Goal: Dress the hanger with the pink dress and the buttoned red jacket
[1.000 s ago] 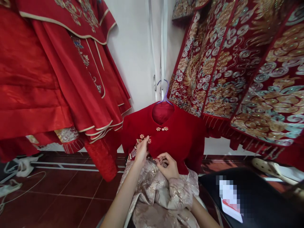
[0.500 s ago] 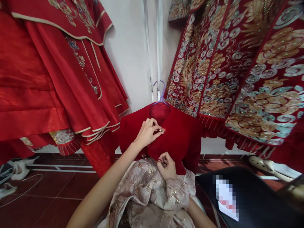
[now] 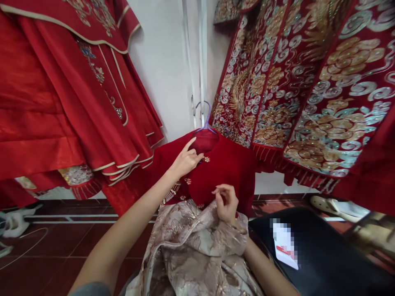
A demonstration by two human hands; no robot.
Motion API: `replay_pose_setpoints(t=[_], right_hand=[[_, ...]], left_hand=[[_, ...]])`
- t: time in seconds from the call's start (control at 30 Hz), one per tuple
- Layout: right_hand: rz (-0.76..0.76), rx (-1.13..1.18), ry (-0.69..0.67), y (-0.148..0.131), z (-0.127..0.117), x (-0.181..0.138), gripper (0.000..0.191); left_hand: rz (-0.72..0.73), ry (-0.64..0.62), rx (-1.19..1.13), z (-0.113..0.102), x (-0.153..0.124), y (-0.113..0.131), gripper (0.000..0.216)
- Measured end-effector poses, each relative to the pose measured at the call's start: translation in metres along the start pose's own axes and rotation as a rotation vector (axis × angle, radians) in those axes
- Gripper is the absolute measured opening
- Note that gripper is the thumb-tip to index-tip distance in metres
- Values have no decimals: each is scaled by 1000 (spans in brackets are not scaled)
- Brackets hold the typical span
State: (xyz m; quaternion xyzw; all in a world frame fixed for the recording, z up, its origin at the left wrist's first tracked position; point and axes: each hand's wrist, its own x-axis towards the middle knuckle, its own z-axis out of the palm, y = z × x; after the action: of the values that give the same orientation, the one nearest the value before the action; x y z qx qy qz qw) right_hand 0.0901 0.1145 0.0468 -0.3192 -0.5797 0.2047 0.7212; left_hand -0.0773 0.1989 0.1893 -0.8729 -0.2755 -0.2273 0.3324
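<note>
A red velvet jacket [image 3: 225,181] hangs in front of me on a purple hanger [image 3: 206,123]. Flower-shaped ornaments run down its front, among them an upper one [image 3: 207,159] and a lower one [image 3: 187,181]. My left hand [image 3: 187,161] is at the neckline, index finger stretched up and the others bent, its tips close beside the upper ornament. Lower down, my right hand [image 3: 227,201] is in front of the jacket with loosely bent, parted fingers and nothing visible in them. Pale patterned brocade cloth [image 3: 191,234] lies bunched below and covers part of my right forearm.
Red garments [image 3: 46,102] hang on the left, and a heavily embroidered one [image 3: 277,90] on the right. A black seat [image 3: 324,246] at lower right bears a card-like white item [image 3: 286,255], partly blurred. Shoes [image 3: 336,205] stand beyond it.
My left hand has let go of the upper ornament and its index finger has straightened. My right hand has come off the lower front edge, risen slightly and loosened its pinch.
</note>
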Motion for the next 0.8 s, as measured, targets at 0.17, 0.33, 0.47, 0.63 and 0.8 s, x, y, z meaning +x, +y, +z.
replay_pose_setpoints(t=[0.17,0.33,0.47,0.63,0.8], right_hand=[[-7,84,-160,-44,29,66,34],[274,-266,-384,-53,57,70,80],[219,-655,-199,-29,28,61,98],[25,-1010,-126,-9,-19,83,84],[62,-1147,-88,-2,-30,116,85]], left_hand=[[-50,-100,141,-8,4,12,28],[-261,-300,227,-16,-10,24,29],[-533,-258,142,-20,-31,22,37],[-669,-204,191,-22,-34,21,54],[-639,-283,208,-21,-39,44,71]])
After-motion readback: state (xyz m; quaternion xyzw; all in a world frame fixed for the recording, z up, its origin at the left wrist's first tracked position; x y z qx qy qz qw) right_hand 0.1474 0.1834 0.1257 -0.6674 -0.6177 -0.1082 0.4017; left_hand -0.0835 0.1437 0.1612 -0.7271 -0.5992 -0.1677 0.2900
